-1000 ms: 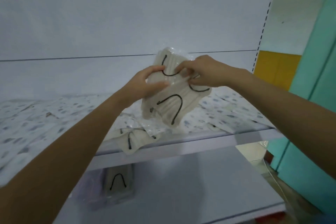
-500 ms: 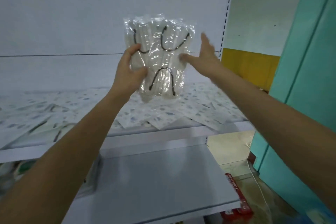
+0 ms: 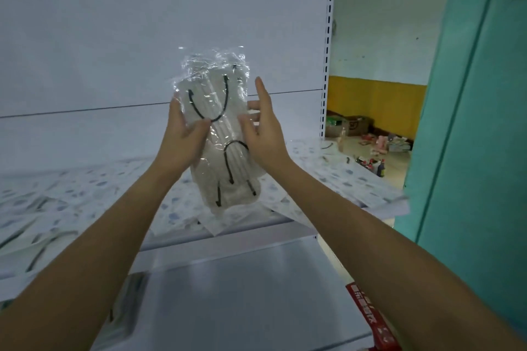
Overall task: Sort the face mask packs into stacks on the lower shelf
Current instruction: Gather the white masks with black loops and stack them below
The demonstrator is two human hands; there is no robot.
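Mask pack (image 3: 216, 134) (clear wrap) — left hand (image 3: 182, 141) grips.

A small shop or stockroom. Behind the left hand (image 3: 182, 137) stands white metal retail shelving (image 3: 114, 37) with a slotted upright (image 3: 330, 37). Beyond the right hand (image 3: 265, 134), cardboard boxes (image 3: 353, 124) and bottles (image 3: 380, 168) of stock sit on the floor (image 3: 399, 159).

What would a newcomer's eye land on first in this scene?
First, the crinkly clear face mask pack held upright in the middle, its black ear loops showing. The left hand grips one edge and the right hand touches the other. Behind it, blue-speckled packs are strewn across the upper shelf, and a teal wall fills the right side.
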